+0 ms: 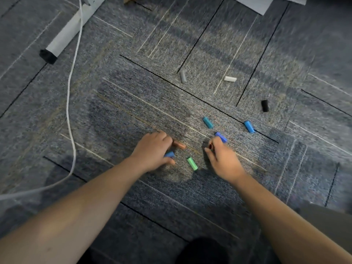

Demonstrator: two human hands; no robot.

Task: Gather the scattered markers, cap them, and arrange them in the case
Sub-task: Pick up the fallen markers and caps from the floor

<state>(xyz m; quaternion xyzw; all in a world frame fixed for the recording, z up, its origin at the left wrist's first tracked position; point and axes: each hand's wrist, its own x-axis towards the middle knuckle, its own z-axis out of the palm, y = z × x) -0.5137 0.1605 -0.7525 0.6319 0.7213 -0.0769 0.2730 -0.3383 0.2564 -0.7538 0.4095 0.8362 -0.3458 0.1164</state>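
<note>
Short coloured marker caps lie scattered on the carpet. My left hand (154,149) is curled around a blue cap (169,154), and a brown cap (179,145) lies right beside its fingers. My right hand (222,157) pinches a dark red piece (210,146) between finger and thumb; a dark blue cap (221,136) touches its fingertips. A green cap (192,163) lies between the hands. Farther out are a teal cap (207,122), a light blue cap (249,126), a black cap (264,105), a white cap (230,78) and a grey cap (183,76). No case is in view.
A white cable (69,103) snakes down the left side of the grey-blue carpet. A white table leg with a black foot (48,56) stands at the upper left. White paper (255,3) lies at the top right edge.
</note>
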